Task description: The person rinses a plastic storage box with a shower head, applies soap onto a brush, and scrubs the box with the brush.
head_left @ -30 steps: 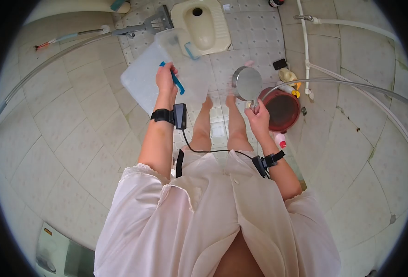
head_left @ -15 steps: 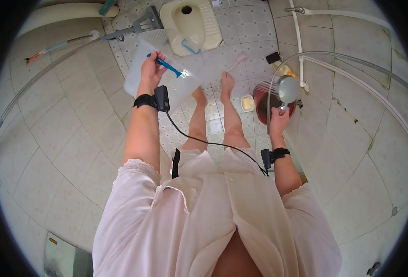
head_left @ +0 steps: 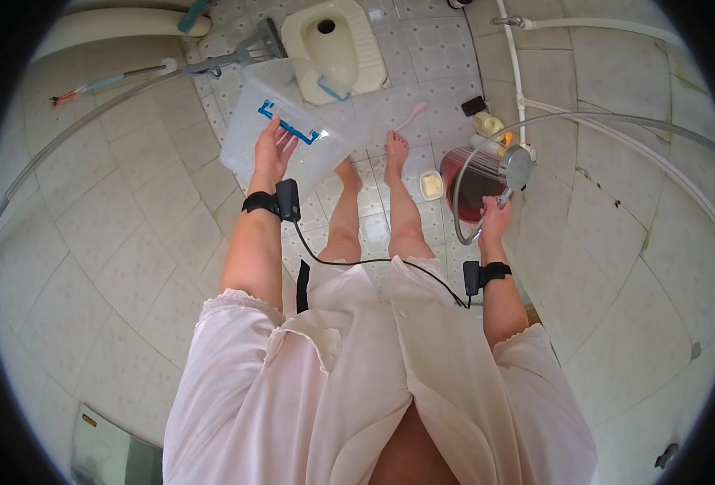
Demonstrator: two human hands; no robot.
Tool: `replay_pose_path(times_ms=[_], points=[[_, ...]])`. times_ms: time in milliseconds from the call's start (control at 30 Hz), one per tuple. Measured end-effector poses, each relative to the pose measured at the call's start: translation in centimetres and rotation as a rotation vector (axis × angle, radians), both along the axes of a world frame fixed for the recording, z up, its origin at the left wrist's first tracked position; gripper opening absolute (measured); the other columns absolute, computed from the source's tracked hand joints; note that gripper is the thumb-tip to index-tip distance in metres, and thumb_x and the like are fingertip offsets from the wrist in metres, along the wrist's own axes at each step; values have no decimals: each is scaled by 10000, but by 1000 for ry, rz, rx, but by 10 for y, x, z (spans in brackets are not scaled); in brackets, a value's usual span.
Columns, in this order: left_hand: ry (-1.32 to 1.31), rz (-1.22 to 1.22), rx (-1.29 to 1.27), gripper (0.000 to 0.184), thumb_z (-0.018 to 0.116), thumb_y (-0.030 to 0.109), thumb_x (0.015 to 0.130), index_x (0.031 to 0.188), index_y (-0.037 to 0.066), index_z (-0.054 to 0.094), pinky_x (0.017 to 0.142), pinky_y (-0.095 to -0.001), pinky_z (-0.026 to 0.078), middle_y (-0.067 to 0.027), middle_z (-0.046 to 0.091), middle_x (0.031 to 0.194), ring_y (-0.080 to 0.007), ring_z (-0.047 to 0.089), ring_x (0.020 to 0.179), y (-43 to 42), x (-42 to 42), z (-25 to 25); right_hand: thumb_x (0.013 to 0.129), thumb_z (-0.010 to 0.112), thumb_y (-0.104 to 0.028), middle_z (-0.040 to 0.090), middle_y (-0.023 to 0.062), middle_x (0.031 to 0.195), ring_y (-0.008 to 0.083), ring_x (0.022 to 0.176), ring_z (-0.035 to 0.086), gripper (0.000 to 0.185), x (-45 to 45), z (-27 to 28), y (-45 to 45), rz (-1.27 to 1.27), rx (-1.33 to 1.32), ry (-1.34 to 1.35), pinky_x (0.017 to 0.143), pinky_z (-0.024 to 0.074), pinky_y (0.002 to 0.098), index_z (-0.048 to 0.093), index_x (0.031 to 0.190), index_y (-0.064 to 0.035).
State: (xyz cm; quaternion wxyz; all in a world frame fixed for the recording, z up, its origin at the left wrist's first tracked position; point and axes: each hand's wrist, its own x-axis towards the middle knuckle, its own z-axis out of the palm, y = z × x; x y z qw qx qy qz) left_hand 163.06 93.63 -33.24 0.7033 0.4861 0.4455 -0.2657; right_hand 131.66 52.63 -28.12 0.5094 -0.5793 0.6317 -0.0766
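A translucent plastic storage box (head_left: 240,145) with blue handles stands at the left of my feet. My left hand (head_left: 273,152) is at its near blue handle (head_left: 291,129), fingers spread along the handle's lower edge, thumb tip touching it. Whether the fingers bear any weight cannot be made out. My right hand (head_left: 495,217) is closed around the handle of a silver shower head (head_left: 516,167). Fine streaks of water spray leftward from it over a dark red bucket (head_left: 464,206). The shower hose (head_left: 457,212) loops down beside the bucket.
A squat toilet (head_left: 297,36) lies ahead, with a grey long-handled mop or squeegee (head_left: 236,58) at its left. Near my feet are a soap dish (head_left: 431,186) and a pink brush (head_left: 411,117). Bottles (head_left: 488,125) and a black item (head_left: 474,106) line the right wall by a pipe (head_left: 517,73).
My left hand has drawn back and its fingers have loosened from around the blue handle. The shower head has moved slightly right and down, and the hose loop now hangs lower.
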Motion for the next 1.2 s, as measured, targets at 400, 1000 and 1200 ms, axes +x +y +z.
replay_pose_path(times_ms=[400, 1000, 1200], points=[[22, -119, 50, 490, 658, 289, 989, 1372, 44, 476, 989, -382, 544, -132, 606, 1292, -250, 624, 1130, 95, -64, 73, 842, 704, -54, 525, -6, 765, 103, 628, 514, 168, 31, 62, 11, -21, 62, -241, 595, 450, 260, 546, 895, -77], [-211, 1, -19, 398, 634, 232, 996, 1331, 30, 565, 892, -344, 562, -125, 651, 1190, -227, 649, 1006, 139, -21, 146, 836, 679, -100, 529, 22, 673, 126, 529, 525, 162, 80, 150, -44, 78, -131, -201, 498, 429, 280, 523, 798, -81], [-251, 62, -12, 398, 648, 211, 993, 1340, 31, 573, 897, -338, 566, -106, 640, 1218, -204, 632, 994, 103, -15, 170, 826, 692, -73, 535, 21, 704, 126, 556, 525, 152, 85, 166, -62, 121, -34, -340, 531, 439, 275, 540, 838, -67]])
